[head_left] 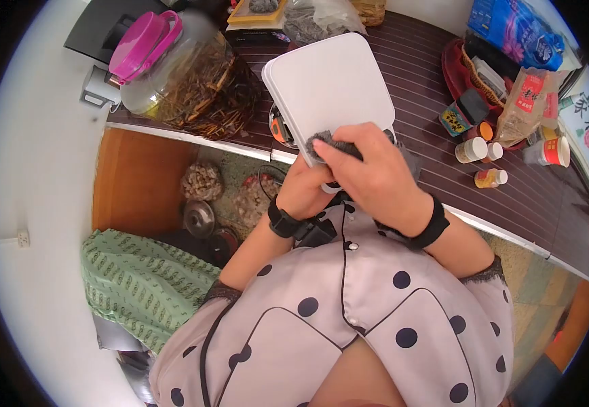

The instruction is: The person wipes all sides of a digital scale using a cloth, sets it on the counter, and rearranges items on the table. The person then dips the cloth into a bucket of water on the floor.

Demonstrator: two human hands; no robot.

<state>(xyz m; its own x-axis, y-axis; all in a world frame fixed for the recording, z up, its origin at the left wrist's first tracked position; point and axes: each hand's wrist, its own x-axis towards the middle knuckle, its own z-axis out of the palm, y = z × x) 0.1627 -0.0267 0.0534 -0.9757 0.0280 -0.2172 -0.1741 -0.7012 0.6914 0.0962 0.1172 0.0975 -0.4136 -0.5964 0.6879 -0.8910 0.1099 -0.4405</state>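
My left hand [301,192] grips the lower edge of a white, flat, rectangular board with rounded corners [335,78], tilted up in front of my body. Its fingers are partly hidden behind the board. With bent fingers, my right hand [379,180] holds a dark grey cloth [321,144] against the board's lower left part. A small orange and black object [281,127] shows behind the board's left edge; its kind I cannot make out.
A large jar with a pink lid [142,47] stands on the dark striped counter [416,51], at left. Several small bottles [471,150] and a red basket [457,68] are at right. Below the counter's edge, bags [201,182] lie on the floor near a green patterned cloth [142,281].
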